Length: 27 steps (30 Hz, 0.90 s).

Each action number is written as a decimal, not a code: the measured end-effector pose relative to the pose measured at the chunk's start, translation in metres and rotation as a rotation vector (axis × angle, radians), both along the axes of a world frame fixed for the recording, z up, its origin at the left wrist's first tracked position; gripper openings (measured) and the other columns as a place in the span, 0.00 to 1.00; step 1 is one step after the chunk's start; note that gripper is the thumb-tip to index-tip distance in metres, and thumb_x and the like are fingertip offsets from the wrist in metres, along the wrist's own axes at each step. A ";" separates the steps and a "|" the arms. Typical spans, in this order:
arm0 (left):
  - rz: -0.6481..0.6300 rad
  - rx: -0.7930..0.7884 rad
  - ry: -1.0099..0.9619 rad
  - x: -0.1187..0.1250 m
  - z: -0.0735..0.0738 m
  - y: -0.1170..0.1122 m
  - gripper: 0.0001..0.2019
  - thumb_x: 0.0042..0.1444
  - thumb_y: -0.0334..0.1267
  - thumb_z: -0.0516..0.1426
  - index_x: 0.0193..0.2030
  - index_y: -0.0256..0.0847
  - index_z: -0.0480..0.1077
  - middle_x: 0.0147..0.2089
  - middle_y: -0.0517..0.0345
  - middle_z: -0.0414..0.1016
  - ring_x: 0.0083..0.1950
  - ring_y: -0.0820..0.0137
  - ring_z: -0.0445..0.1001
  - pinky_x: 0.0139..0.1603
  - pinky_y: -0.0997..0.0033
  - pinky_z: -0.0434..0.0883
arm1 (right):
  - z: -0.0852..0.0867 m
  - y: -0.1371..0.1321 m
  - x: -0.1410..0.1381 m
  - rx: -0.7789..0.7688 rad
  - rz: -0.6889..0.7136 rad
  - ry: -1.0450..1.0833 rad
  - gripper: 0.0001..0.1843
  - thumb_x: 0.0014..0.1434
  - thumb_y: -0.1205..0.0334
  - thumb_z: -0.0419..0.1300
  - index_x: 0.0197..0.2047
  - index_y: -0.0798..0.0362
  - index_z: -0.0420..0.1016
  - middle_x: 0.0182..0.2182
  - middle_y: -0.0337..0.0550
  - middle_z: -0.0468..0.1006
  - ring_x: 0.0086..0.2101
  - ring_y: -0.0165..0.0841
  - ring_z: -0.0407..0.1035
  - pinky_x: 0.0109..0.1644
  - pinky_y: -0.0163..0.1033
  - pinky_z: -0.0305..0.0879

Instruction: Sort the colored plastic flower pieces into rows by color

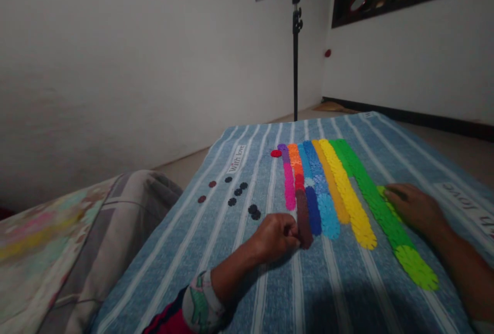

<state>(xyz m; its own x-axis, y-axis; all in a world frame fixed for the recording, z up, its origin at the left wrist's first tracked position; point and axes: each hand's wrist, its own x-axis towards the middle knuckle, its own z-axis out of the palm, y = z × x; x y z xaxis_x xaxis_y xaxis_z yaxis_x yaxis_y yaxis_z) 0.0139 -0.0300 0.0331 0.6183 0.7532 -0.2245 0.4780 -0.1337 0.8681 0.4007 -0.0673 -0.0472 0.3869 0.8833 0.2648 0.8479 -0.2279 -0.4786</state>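
Notched plastic discs lie overlapped in long coloured rows on a striped blue cloth. My left hand (272, 236) is closed in a pinch beside the near end of the brown row (303, 221); what its fingers hold, if anything, is hidden. At the right, my right hand (417, 208) has its fingers drawn together on lime-green discs (394, 209) along the outer side of the green row (380, 203). Between the hands run a dark blue row (313, 210), a light blue row (328, 215) and a yellow row (357, 213). A pink row (289, 187) ends just above my left hand.
Loose black discs (238, 192) and brown discs (201, 199) are scattered to the left. A red disc (276, 153) lies by the purple row's far end. Grey fabric (131, 215) sits left of the cloth (185, 257). Behind stands a black stand (295, 66) with a panel.
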 end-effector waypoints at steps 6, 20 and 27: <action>-0.053 0.189 0.134 0.013 -0.001 -0.021 0.09 0.42 0.26 0.57 0.21 0.39 0.59 0.29 0.64 0.69 0.31 0.76 0.65 0.33 0.75 0.59 | 0.001 0.000 -0.001 -0.007 0.000 0.011 0.26 0.58 0.44 0.47 0.42 0.52 0.79 0.46 0.50 0.79 0.47 0.46 0.72 0.52 0.50 0.67; 0.073 0.267 0.341 0.004 -0.002 -0.030 0.09 0.44 0.33 0.59 0.29 0.41 0.61 0.28 0.64 0.64 0.30 0.73 0.62 0.31 0.72 0.55 | -0.001 0.000 -0.001 0.003 -0.024 -0.002 0.25 0.58 0.45 0.47 0.42 0.52 0.79 0.46 0.50 0.79 0.47 0.44 0.72 0.50 0.46 0.67; 0.049 0.296 0.227 0.009 -0.015 -0.037 0.07 0.45 0.30 0.57 0.33 0.40 0.67 0.30 0.63 0.68 0.30 0.74 0.63 0.34 0.73 0.58 | 0.003 0.000 -0.002 -0.013 -0.036 0.000 0.26 0.57 0.44 0.47 0.42 0.52 0.79 0.46 0.49 0.79 0.47 0.43 0.72 0.50 0.45 0.66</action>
